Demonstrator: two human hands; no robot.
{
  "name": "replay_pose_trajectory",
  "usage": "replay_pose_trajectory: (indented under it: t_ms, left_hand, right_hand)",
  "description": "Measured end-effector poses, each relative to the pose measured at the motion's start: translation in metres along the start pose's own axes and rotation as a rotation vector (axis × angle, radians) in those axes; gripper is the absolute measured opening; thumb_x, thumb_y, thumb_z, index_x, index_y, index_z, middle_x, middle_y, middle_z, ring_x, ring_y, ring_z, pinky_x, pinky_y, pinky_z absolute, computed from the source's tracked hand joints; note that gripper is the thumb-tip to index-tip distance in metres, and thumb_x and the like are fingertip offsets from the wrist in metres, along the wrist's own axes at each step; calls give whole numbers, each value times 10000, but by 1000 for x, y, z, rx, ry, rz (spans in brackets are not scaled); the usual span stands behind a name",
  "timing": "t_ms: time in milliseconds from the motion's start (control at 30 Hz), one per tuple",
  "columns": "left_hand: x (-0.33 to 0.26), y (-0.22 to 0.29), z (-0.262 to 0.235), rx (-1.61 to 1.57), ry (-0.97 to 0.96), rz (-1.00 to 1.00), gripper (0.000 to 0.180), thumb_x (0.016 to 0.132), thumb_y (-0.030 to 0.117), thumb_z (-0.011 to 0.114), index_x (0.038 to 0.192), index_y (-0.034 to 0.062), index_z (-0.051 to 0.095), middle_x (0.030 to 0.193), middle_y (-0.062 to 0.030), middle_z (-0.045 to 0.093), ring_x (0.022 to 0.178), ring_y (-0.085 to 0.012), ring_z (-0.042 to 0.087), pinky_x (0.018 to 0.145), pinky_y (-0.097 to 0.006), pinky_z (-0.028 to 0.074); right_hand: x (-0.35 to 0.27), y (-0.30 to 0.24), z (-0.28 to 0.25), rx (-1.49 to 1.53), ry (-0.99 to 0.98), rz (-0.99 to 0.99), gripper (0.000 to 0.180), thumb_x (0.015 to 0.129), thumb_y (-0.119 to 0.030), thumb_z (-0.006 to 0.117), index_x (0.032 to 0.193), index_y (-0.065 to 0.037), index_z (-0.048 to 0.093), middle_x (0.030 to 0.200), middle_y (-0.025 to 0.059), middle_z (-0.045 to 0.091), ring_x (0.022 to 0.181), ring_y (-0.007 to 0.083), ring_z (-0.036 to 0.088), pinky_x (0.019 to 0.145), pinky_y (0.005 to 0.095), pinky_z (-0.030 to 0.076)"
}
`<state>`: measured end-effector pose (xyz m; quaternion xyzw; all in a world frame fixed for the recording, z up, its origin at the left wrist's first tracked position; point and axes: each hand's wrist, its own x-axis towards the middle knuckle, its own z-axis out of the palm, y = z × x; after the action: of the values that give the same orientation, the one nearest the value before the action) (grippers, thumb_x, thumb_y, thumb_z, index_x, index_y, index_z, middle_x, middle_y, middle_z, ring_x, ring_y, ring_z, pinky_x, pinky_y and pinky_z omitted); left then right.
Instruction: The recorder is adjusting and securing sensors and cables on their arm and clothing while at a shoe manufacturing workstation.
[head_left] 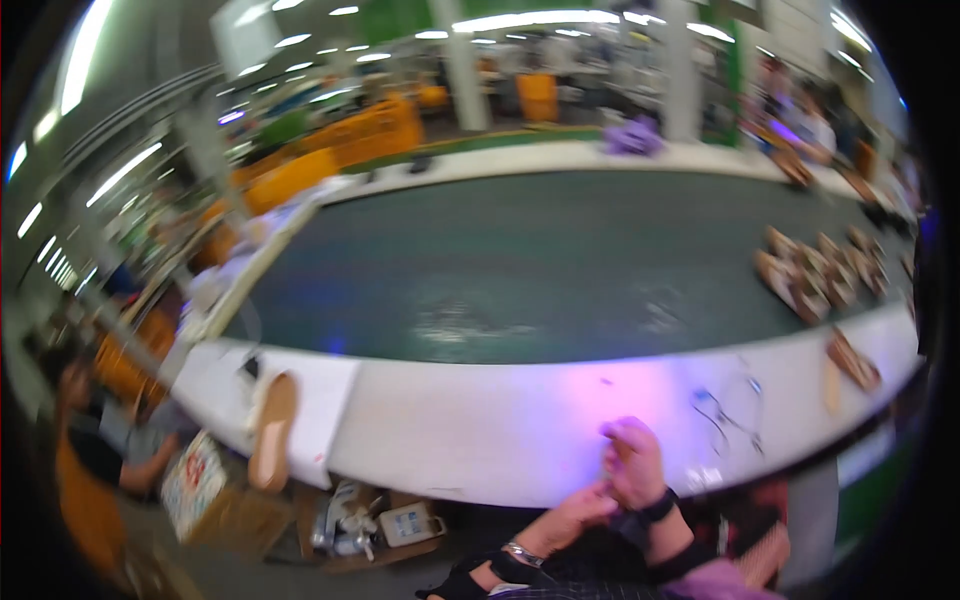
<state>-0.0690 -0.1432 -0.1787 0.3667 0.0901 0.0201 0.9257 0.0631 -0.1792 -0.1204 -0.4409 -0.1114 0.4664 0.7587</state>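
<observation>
My right hand (632, 462) is raised over the near edge of the white table ledge (520, 420), its fingers curled into a loose fist with nothing visible in them. It wears a black band (657, 508) at the wrist. My left hand (582, 510) reaches across from the lower left, and its fingertips touch the right wrist beside that band. A thin bracelet (520, 552) sits on the left wrist. The picture is blurred, so the left fingers' grip is unclear.
A wide dark green conveyor belt (540, 260) runs beyond the ledge. Several tan shoe soles (815, 275) lie on its right side. One sole (272, 430) rests on the ledge's left end and another (852, 360) on its right. A thin wire loop (725, 410) lies nearby. A person (95, 440) sits at the left.
</observation>
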Motion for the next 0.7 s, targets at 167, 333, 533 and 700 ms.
replay_pose_trajectory:
  t_ms: [167, 333, 533, 700]
  left_hand:
    - [-6, 14, 10, -29, 124, 120, 457, 835, 204, 591, 1219, 2, 451, 1107, -79, 558, 1024, -189, 533, 898, -325, 403]
    - [3, 16, 9, -82, 9, 96, 555, 855, 260, 534, 1273, -54, 348, 990, -229, 589, 932, -287, 582, 871, -359, 428]
    - [0, 14, 13, -69, -26, 110, 513, 879, 248, 504, 1259, -57, 343, 1060, -262, 562, 951, -322, 594, 818, -367, 464]
    - [-2, 15, 13, -28, -3, 114, 505, 881, 259, 493, 1255, -52, 358, 1069, -260, 558, 953, -329, 594, 813, -369, 467]
  right_hand:
    - [7, -4, 9, -50, -64, -23, 92, 826, -140, 588, 829, -49, 598, 648, -7, 528, 500, 56, 465, 419, 193, 350]
    - [-8, -27, -12, -82, -98, -129, 112, 857, -139, 554, 885, -33, 575, 809, 16, 579, 582, 50, 496, 482, 193, 401]
    - [-29, -62, -34, -289, -100, -212, 120, 854, -148, 567, 884, -32, 571, 823, 9, 575, 634, 52, 532, 500, 191, 430]
    - [-26, -76, -81, -821, 171, -544, 183, 808, -157, 615, 911, -15, 564, 833, 26, 578, 703, 95, 551, 594, 230, 452]
